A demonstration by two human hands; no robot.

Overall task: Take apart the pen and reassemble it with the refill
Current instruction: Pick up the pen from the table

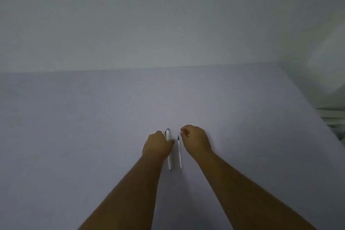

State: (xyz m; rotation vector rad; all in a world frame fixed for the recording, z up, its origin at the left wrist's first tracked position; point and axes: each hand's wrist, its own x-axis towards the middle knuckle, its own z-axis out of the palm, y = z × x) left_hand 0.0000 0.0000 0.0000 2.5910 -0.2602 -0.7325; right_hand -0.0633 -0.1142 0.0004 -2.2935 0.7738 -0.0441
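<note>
On the pale lilac-grey table (112,127), close to its middle, we see a white pen (169,157) lying lengthwise, pointing away from the person, its far end fitted with a dark clip. Just beside it on the right, and parallel to it, lies the thin refill (179,152), a slim pale rod with a dark tip at its far end. The two do not touch; a narrow strip of table shows between them.

We see the left hand (157,145) resting over the upper half of the pen, its fingers curled down against the barrel and covering part of it. Whether the fingers actually pinch the pen or only lie on it, we cannot tell, since the picture is soft and the fingertips are hidden.

We find the right hand (195,141) just to the right of the refill, loosely curled, its fingers bent inward near the refill's dark tip. It appears to hold nothing, and we cannot say whether a fingertip touches the refill.

Both bare forearms reach in from the bottom edge, and the hands sit near each other with the pen and refill between them. Behind the table rises a plain grey wall (168,15).
</note>
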